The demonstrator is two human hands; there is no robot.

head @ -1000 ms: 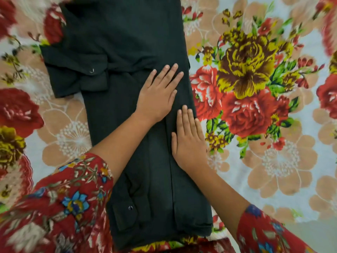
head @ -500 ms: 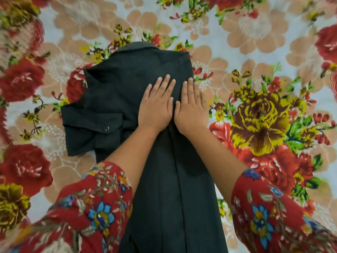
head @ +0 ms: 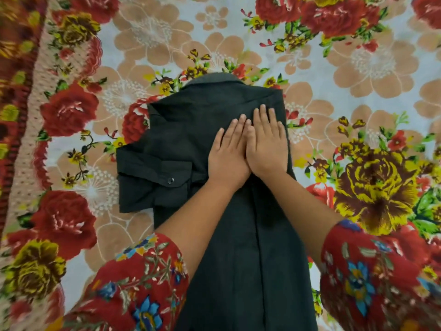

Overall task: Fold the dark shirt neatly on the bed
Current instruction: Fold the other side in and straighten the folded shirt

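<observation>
Position change: left hand [head: 229, 158] and right hand [head: 266, 149] slid up the dark shirt [head: 191, 125], from mid-body to upper chest below the collar [head: 214, 80], formerly staggered with left ahead, now level, side by side, inner edges touching, fingers [head: 262, 114] straight and flat

Dark shirt [head: 214, 120]: folded into long narrow strip, collar at far end, buttoned sleeve sticking out left.

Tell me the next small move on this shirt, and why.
Probably reach the left hand to the sleeve and fold it in over the dark shirt, the right hand pressing. Both hands lie flat near the collar; the sleeve juts out sideways, while the opposite edge looks straight.
</observation>
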